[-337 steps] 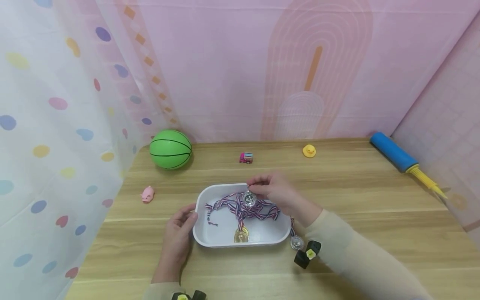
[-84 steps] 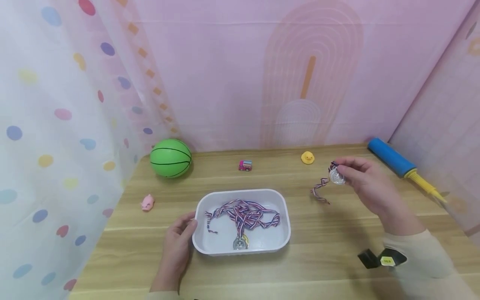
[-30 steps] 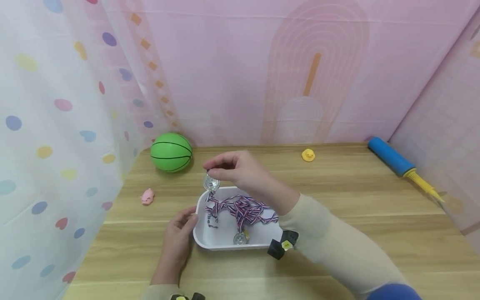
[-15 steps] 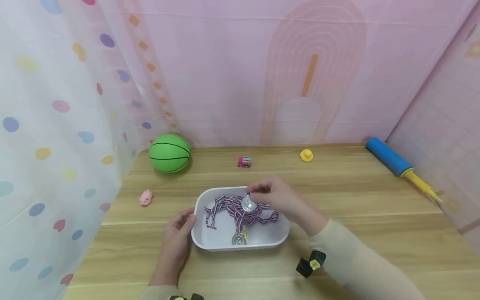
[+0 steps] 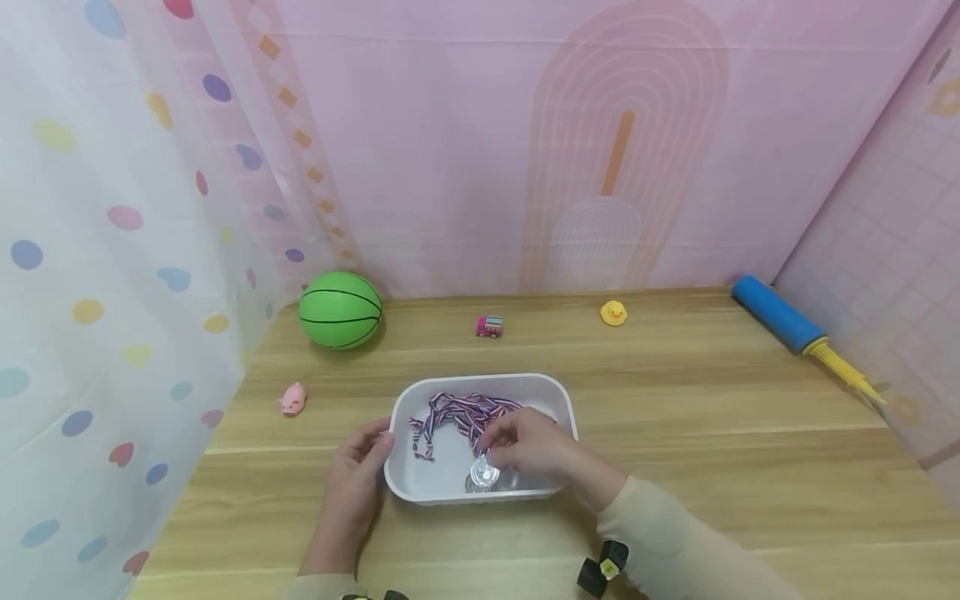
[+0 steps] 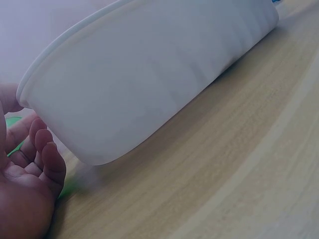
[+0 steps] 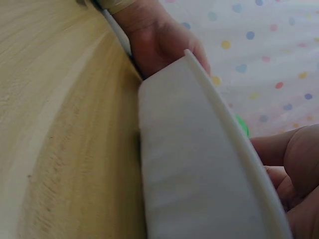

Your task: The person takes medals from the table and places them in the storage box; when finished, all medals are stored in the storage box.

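Observation:
A white plastic tray (image 5: 551, 492) stands on the wooden table, holding striped red, white and blue ribbons (image 5: 457, 408). My left hand (image 5: 356, 479) grips its left end; the left wrist view has the thumb by the rim and bent fingers outside the wall (image 6: 149, 79). Reaching inside, my right hand (image 5: 534, 450) pinches a silver medal (image 5: 486, 473) near its top, low by the tray's front wall. Another silver medal (image 5: 473, 486) shows partly from under it. The right wrist view shows the right-hand fingers (image 7: 271, 149) past the tray's rim (image 7: 234, 129).
Behind the tray sit a green ball (image 5: 341, 310), a small pink toy truck (image 5: 490, 327) and a yellow rubber duck (image 5: 613, 313). A pink toy pig (image 5: 293, 399) is at left. A blue and yellow hand pump (image 5: 780, 312) lies at far right, along the curtain.
My right hand brought the silver medal from the right side of the table, over the tray's far left corner, then down beside the other medals. The left hand stays on the tray.

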Demonstrator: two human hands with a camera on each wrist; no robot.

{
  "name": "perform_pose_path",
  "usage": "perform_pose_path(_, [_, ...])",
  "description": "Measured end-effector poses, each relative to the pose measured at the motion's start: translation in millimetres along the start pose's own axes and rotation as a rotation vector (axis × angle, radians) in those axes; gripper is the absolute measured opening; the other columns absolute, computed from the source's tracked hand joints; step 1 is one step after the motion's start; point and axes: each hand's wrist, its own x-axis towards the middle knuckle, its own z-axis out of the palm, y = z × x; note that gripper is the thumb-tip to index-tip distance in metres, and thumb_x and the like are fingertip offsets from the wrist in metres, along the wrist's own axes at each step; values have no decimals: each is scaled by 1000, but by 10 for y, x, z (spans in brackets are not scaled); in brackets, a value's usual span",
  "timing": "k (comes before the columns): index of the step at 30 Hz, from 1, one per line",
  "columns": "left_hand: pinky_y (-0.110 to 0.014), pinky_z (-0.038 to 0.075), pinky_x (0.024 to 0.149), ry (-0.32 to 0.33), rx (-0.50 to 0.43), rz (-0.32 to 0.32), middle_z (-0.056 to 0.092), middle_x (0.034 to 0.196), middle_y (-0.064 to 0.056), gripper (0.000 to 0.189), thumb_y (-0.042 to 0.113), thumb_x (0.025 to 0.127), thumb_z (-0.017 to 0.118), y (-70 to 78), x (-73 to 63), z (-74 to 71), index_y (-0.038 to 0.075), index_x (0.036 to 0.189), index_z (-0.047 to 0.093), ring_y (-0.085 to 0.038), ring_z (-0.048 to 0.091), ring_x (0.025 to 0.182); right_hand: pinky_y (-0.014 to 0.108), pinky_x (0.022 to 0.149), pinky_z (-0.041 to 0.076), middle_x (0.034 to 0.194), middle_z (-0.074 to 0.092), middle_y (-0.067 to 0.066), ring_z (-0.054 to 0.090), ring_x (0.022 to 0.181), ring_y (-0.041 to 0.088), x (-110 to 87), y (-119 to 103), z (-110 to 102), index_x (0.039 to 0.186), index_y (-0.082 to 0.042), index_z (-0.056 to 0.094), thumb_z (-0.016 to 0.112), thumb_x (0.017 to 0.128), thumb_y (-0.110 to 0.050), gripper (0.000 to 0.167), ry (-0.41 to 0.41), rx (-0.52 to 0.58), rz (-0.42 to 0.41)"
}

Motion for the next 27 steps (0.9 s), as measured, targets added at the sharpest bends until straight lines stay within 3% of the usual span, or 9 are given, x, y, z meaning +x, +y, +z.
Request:
perform_pose_path(7, [-23, 53, 78, -1, -4, 13, 61, 97, -10, 33, 10, 94, 60, -6, 7, 8, -5, 123, 56, -16, 59, 90, 25, 62, 43, 76, 65, -1, 54, 69, 10, -14, 9, 91, 87, -10, 72, 69, 78, 1, 15, -2, -34, 1])
perform_pose_path(20, [-25, 53, 80, -1, 5, 10, 61, 101, -15, 31, 7, 94, 59, -2, 23, 9, -4, 123, 57, -18, 59, 92, 24, 64, 45, 69, 59, -11, 53, 68, 6, 3, 26, 144, 83, -19, 71, 72, 78, -3, 17, 24, -233, -38])
perform_pose_path(27, [-24, 53, 79, 1, -4, 21, 61, 99, -13, 33, 8, 94, 59, -6, 14, -26, -7, 123, 55, -17, 59, 91, 26, 65, 43, 72, 62, -13, 52, 69, 7, -81, -67, 83, 88, -19, 74, 68, 80, -6, 16, 120, -347, -97])
